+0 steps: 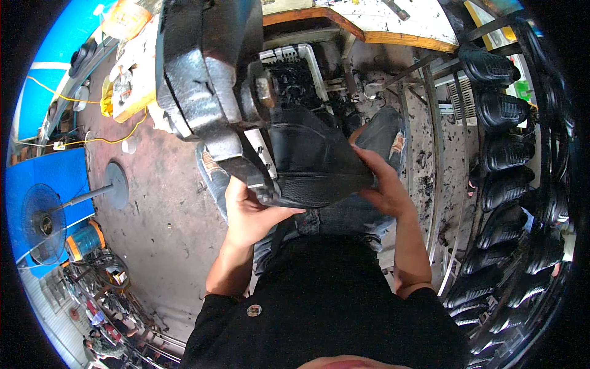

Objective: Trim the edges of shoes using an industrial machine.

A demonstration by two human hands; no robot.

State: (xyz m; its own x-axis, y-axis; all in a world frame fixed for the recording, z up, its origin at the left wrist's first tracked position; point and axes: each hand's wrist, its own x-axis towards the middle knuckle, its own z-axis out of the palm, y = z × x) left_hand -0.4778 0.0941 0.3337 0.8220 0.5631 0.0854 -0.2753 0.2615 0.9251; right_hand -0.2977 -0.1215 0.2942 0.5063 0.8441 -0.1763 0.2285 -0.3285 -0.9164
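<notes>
A black leather shoe upper [322, 157] with seams is stretched between my two hands, above my lap. Its left edge lies against the dark metal head of a machine [196, 67], by the narrow foot at the bottom. My left hand [252, 212] grips the near left corner, the thumb along the lower edge and the other fingers partly hidden beside the machine foot. On the other side, my right hand [387, 184] closes on the right edge, thumb underneath. The spot where leather and machine meet is mostly covered.
A white plastic basket [316, 67] full of black scraps stands beyond the leather. Black shoes [504, 111] line a rack at the right. A light worktable [405, 40] is at the far side. To the left stand a fan [46, 224] and a yellow cable [107, 140].
</notes>
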